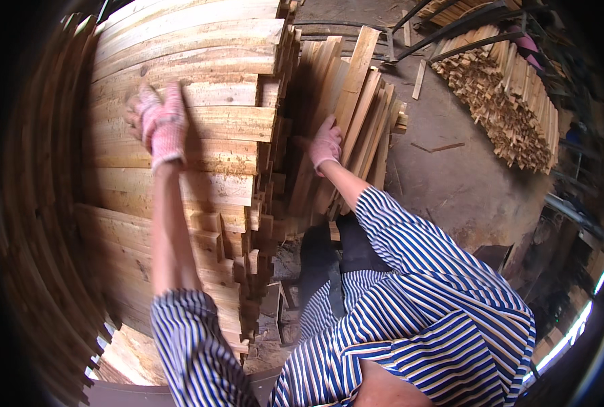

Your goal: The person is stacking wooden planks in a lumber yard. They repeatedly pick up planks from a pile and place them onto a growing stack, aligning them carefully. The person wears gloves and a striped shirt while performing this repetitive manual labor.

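My left hand point(163, 125), in a pink knit glove with darkened fingertips, lies over the tall stack of wooden boards point(227, 123). Its fingers are spread and hold nothing. To the right, my right hand point(327, 142), in a pink glove too, is at a lower pile of boards leaning lengthwise beside the stack. It is closed at the edge of a wooden board point(322, 102); some of its fingers are blurred and partly hidden. A longer pale board point(356, 71) sticks up just beyond this hand.
Another stack of long boards point(34, 203) curves along the left rim. At the far right, a bundle of thin wooden strips point(512, 102) rests by dark metal bars point(465, 27). Loose sticks point(437, 147) lie on the dusty floor point(444, 183).
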The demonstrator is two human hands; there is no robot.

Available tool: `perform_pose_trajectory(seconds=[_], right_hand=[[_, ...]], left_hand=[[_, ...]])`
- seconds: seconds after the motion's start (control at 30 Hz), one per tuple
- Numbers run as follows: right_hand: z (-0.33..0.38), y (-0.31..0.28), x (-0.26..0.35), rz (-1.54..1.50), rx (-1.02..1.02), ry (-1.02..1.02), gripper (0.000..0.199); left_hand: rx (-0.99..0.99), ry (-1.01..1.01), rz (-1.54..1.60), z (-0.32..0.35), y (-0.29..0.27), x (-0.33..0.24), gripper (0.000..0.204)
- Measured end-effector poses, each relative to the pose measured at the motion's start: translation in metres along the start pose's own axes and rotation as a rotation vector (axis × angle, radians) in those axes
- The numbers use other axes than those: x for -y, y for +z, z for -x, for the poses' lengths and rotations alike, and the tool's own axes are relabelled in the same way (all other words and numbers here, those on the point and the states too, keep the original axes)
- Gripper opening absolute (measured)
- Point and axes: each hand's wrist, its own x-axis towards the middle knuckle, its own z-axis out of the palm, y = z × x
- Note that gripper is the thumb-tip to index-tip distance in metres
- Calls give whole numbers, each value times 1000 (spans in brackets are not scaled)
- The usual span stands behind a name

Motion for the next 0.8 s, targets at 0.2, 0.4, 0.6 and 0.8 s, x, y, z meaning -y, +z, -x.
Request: perform_pose_trajectory(seconds=[0.2,0.4,0.6,0.8], right_hand=[[-33,21,-15,86,-67,91,120],[-49,-8,-62,-193,-12,-126,97],[-49,-86,-157,-1313,638,-381,83],[-23,-127,-179,-1679,882,-62,49]], left_hand=[[127,47,1724,200,-205,-108,54],[1263,-764,1361,398,-125,-148,64],[1369,-677,1044,429,-57,-145,73],[1113,-300,1301,310,-71,-233,78]])
